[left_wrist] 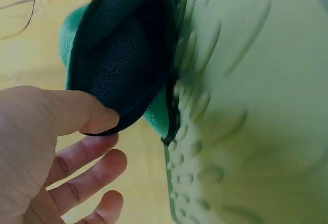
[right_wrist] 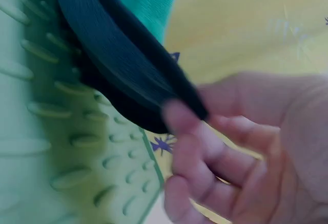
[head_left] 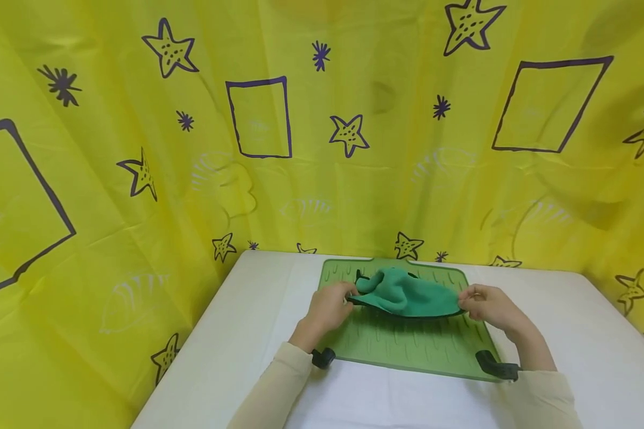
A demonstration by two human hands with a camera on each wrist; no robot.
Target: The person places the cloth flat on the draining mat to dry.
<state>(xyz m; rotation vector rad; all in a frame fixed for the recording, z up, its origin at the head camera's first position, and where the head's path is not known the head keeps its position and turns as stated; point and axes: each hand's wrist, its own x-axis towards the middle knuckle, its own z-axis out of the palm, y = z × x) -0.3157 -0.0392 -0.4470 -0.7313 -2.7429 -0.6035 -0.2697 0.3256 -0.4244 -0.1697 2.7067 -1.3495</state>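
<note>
Head view: both hands pinch a green cloth by its ends, held just above a ribbed green mat on the white bench. Left hand thumb pinches the dark edge; right hand fingers curl on the other end. Wrist views alone show the cloth's black, leathery underside and the mat's raised ridges.

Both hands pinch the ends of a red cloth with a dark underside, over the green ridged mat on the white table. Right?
Not quite: the cloth is green, not red, as the head view shows. The rest holds: the left hand and right hand pinch its ends over the green ridged mat on the white table.
</note>
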